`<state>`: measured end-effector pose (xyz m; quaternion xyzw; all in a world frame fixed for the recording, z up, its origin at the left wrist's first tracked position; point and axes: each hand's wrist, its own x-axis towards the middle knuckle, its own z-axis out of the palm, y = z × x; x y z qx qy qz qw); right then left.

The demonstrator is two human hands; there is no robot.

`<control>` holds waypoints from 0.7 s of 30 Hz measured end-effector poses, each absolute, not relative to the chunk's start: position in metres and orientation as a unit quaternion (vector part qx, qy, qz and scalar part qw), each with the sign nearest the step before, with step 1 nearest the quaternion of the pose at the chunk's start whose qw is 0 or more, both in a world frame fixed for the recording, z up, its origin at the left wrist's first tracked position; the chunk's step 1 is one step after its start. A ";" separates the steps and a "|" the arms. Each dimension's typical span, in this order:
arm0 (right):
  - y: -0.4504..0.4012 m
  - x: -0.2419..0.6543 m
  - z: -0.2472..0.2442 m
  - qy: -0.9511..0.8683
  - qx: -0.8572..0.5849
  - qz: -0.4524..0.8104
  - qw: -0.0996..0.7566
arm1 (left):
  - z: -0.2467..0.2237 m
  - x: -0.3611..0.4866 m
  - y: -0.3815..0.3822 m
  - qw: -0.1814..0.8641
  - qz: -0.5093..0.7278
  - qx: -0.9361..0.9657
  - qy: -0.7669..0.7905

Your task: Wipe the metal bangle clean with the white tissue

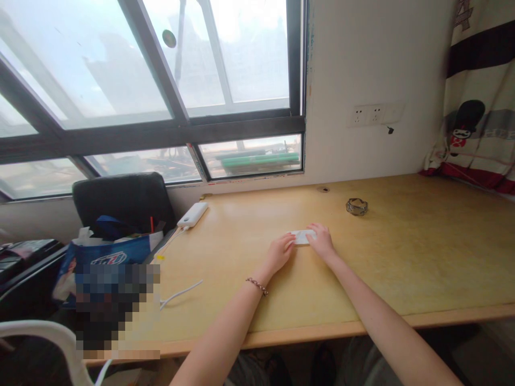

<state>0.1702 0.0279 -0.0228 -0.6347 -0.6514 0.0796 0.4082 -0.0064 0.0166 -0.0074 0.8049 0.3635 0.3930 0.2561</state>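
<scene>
A small white flat rectangle [302, 237], perhaps folded paper or a packet, lies at the middle of the wooden table, between my two hands. My left hand [281, 252] has its curled fingers closed on the left end. On the right end, the thumb and fingers of my right hand [321, 241] pinch it, with the thumb over the near side. Both ends are partly hidden under the fingers. A braided bracelet is on my left wrist.
A dark ring-shaped ashtray or bracelet-like object [357, 207] sits to the right. At the table's left edge lies a white power bank [193, 215] with a white cable [181, 293] nearby. A black chair [123, 198] and blue bag [108, 257] stand beyond that edge.
</scene>
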 end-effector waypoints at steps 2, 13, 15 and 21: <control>0.026 0.166 -0.021 -0.674 -0.613 0.102 0.399 | -0.004 -0.005 0.013 0.240 0.349 0.840 0.338; 0.023 0.163 -0.025 -0.718 -0.597 0.121 0.338 | -0.002 -0.007 0.014 0.188 0.281 0.861 0.379; 0.023 0.164 -0.024 -0.718 -0.597 0.124 0.336 | -0.002 -0.007 0.014 0.184 0.285 0.856 0.390; 0.019 0.162 -0.019 -0.719 -0.594 0.124 0.338 | -0.002 -0.009 0.013 0.192 0.292 0.841 0.413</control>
